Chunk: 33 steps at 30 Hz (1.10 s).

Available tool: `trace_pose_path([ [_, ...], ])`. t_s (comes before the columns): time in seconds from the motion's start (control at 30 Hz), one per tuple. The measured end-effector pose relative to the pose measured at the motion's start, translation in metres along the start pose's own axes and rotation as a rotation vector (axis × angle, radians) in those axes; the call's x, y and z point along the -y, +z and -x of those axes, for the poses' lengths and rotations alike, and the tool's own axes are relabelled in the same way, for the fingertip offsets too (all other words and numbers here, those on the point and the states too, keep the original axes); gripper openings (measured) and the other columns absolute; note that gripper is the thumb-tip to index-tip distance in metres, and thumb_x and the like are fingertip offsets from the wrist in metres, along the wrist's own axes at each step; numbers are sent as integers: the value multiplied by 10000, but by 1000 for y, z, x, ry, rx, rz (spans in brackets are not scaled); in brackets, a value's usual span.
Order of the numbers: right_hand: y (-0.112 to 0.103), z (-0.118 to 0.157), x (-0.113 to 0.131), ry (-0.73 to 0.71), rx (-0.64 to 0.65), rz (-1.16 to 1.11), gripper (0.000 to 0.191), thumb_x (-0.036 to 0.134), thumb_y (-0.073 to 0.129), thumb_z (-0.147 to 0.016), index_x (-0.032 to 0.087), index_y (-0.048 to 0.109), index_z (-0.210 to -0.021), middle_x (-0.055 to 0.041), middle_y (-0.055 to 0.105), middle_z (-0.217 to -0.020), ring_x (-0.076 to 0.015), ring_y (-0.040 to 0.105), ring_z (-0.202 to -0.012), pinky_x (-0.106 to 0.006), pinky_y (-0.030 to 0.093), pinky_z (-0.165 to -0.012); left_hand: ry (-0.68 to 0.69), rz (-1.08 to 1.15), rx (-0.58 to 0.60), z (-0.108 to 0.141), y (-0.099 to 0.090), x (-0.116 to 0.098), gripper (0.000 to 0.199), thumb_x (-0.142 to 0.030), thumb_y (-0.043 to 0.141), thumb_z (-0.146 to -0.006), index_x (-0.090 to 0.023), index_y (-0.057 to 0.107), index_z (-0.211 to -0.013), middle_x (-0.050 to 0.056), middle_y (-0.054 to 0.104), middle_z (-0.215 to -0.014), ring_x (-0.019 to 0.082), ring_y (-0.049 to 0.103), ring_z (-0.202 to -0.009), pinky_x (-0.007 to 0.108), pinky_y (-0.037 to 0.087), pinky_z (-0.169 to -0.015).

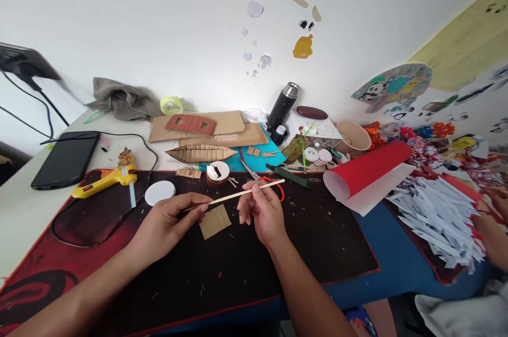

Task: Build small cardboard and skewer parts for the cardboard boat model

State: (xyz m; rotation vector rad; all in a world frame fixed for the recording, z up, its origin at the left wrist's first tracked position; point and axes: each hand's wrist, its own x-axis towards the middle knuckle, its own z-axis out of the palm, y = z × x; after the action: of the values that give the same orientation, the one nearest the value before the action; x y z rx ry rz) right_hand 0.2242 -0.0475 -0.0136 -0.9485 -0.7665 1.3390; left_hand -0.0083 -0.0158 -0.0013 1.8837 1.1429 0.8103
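A thin pale wooden stick (234, 196) is held between both hands above the dark mat (317, 242). My left hand (169, 223) pinches its left end between thumb and fingers. Toward its right end, my right hand (264, 210) grips it between thumb and index finger, the other fingers curled. A small cardboard square (215, 222) lies flat on the mat below the stick. Behind the hands, scissors with orange handles (282, 191) lie partly hidden by my right hand. A boat-shaped cardboard piece (201, 153) and a small round pot with white top (218, 172) stand farther back.
A yellow glue gun (105, 181) and a white lid (160, 192) lie at the left, near a black phone (67, 160). Behind stands a black thermos (283, 107). At the right are a red paper roll (369, 167), white paper strips (436, 218) and another person's hand (494, 210).
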Motion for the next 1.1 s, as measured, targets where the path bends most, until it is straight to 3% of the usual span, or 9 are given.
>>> trace_pose_path([
  [0.2,6,8,-6,16,53,55,421,605,676,-1001,185,699,-987,3,724,-631,-117,618,-402,-192,359,-377,174,-44,-15,2,1,-6,267,-468,631,-1018,-249,766,-949,-13,801,-796,154,733,-649,207,566,-592],
  [0.47,11,27,-9,89,106,102,437,625,723,-949,190,700,-975,30,690,-578,-108,581,-381,-191,363,-382,399,-112,-32,9,10,-5,213,-327,632,-1037,-219,698,-865,-29,727,-710,102,664,-570,182,487,-545],
  [0.7,1,35,-3,84,68,98,390,567,712,-977,180,728,-1023,48,651,-545,-101,549,-370,-191,351,-380,417,-140,-41,5,11,-1,181,-360,624,-1061,-235,755,-1064,12,827,-936,147,784,-784,203,595,-714],
  [0.93,3,34,-4,84,31,104,414,591,719,-967,180,731,-1019,48,643,-544,-99,539,-371,-193,344,-383,451,-189,-43,9,14,-1,181,-318,612,-1057,-220,757,-1009,17,821,-879,151,777,-738,209,596,-681],
  [1.1,10,36,-12,110,95,112,428,604,711,-968,181,744,-1022,46,637,-543,-98,537,-366,-194,344,-379,456,-191,-43,12,16,3,162,-287,620,-1035,-223,769,-1034,24,842,-918,158,796,-753,217,617,-720],
])
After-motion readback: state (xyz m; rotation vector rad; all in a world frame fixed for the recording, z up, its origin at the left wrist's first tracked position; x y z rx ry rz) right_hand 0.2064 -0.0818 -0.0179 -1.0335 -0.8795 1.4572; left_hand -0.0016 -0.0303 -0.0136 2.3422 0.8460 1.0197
